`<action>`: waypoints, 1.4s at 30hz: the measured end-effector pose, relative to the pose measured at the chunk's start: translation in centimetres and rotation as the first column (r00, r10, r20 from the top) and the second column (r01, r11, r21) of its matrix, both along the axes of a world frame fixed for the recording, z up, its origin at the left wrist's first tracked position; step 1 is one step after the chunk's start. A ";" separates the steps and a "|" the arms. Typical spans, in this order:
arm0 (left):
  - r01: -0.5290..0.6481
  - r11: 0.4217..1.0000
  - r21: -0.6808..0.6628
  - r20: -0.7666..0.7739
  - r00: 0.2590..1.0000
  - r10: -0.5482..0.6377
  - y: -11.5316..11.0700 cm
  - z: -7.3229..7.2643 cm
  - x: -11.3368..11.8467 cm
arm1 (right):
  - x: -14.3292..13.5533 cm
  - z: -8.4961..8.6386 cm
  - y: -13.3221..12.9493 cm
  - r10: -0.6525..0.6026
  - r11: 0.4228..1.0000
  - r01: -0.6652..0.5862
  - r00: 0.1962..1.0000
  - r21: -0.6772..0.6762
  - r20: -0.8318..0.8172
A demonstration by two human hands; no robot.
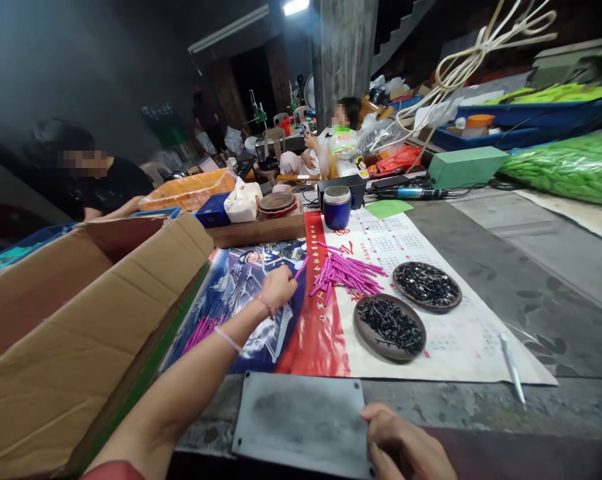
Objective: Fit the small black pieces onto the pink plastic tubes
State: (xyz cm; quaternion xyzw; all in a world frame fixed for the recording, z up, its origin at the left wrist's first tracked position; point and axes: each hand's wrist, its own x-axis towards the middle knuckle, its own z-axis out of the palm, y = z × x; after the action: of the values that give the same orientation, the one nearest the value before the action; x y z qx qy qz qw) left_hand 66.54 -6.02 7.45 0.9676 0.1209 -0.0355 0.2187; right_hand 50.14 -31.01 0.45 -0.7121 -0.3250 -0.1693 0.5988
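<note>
My left hand (279, 288) reaches over the printed poster, its fingers closed on a thin purple stick (301, 268) that pokes out past them. Just right of it lies a loose pile of purple sticks (348, 270); a smaller bunch of purple sticks (201, 332) rests left of my forearm. Low in the view, my right hand (405, 443) is curled at the right edge of a grey metal plate (301, 417); whatever its fingers pinch is hidden. Two round brown dishes hold small black parts: the nearer dish (363, 340) and the farther dish (453, 303).
An open cardboard box (105, 320) fills the left side. Behind the poster (321, 347) stand a blue jar (337, 212), a tissue pack (243, 202) and a green box (463, 167). A white pen (511, 367) lies right. Two people sit across the table; another stands farther back.
</note>
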 end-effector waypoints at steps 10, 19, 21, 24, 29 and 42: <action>0.201 0.939 -0.278 0.252 0.959 -0.131 -1.2 1.9 -17.3 | -1.5 0.5 0.3 -0.089 0.995 0.095 0.920 -0.002 -0.382; 0.292 0.921 -0.259 0.409 0.897 -0.169 -2.2 -1.0 -25.1 | -3.8 2.7 3.0 0.131 0.985 -0.009 0.677 0.170 -0.724; 0.322 0.919 -0.228 0.440 0.876 -0.198 -2.2 -1.5 -26.1 | -3.6 2.7 3.3 0.216 0.973 -0.073 0.624 0.219 -0.751; 0.343 0.924 -0.170 0.465 0.854 -0.231 -2.1 -2.1 -27.2 | -3.6 2.9 3.7 0.291 0.955 -0.119 0.551 0.271 -0.782; 0.358 0.932 -0.054 0.544 0.793 -0.273 -2.0 -2.7 -28.2 | -4.0 3.4 4.6 0.278 0.960 -0.135 0.523 0.243 -0.805; -0.088 0.146 -0.985 -0.015 0.899 0.437 -1.3 -3.0 -28.2 | -5.2 4.0 6.2 0.197 0.975 -0.092 0.780 0.203 -0.594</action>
State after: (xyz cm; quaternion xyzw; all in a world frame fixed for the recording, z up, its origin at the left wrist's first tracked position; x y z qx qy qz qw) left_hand 38.30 -7.35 4.49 0.5660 0.2079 0.0704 0.7947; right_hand 44.90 -24.81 4.40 -0.6503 -0.1533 0.0898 0.7386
